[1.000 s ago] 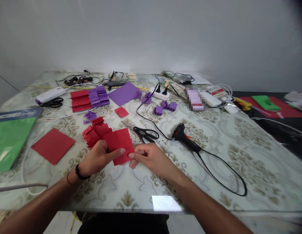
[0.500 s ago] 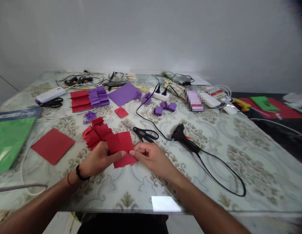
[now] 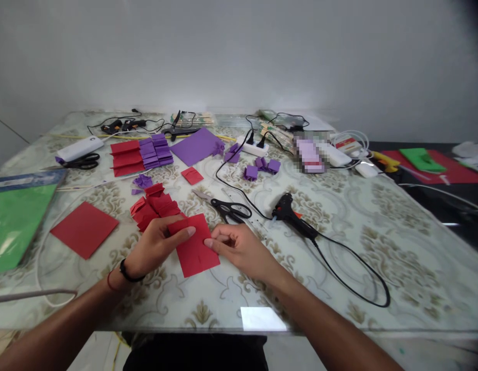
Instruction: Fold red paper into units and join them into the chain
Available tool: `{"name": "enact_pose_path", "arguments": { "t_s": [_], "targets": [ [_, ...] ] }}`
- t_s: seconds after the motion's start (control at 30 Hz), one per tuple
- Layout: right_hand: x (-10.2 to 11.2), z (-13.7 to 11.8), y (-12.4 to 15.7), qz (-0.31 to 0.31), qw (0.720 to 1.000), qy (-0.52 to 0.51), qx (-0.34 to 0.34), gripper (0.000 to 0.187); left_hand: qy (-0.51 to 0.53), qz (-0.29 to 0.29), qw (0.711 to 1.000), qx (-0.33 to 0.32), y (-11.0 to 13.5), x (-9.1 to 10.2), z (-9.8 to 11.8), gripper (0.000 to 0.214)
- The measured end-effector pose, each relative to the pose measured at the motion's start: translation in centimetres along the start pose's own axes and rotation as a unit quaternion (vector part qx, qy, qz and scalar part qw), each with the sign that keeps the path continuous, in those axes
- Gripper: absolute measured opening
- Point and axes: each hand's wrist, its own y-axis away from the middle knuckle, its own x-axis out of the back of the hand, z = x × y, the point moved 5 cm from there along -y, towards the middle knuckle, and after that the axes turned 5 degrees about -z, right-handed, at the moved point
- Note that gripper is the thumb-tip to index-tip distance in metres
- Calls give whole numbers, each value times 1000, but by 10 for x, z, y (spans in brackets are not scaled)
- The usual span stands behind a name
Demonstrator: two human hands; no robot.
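Observation:
A red sheet of paper (image 3: 198,255) is held between both hands above the table. My left hand (image 3: 156,245) pinches its upper left part, thumb on top and fingers hidden behind. At the right edge, my right hand (image 3: 239,250) grips it between thumb and curled fingers. Just beyond my left hand lies a pile of folded red paper pieces (image 3: 154,205). Black-handled scissors (image 3: 229,208) rest beyond my right hand, their blades pointing left. Off to the left, a flat red paper square (image 3: 84,230) lies on the table, and a small folded red piece (image 3: 192,175) sits farther back.
A black hot glue gun (image 3: 291,216) with a looped cord lies to the right. Folded purple pieces (image 3: 157,152), a purple sheet (image 3: 198,146) and a white power strip (image 3: 254,148) are farther back. Green paper (image 3: 20,221) lies at the left edge of the glass-topped table (image 3: 339,278).
The red paper in my hands has turned: the partly folded faces seen before now show as one flat face, extending lower toward me. Both hands stay in nearly the same place.

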Motion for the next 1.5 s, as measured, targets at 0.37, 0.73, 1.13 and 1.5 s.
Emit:
{"name": "enact_pose_path", "arguments": {
  "t_s": [0.37,0.73,1.13,1.5],
  "targets": [
    [0,-2,0,2,999,45,8,35,-48,-11,999,0,0,-3,4,27],
    [0,-6,1,19,997,64,38,29,-69,-98,993,9,-1,-12,-1,34],
    [-2,-13,0,19,997,51,61,24,-34,-126,991,17,1,-16,0,34],
    [2,-12,1,31,996,56,63,19,-48,-74,996,4,2,-12,1,35]
  ]
}}
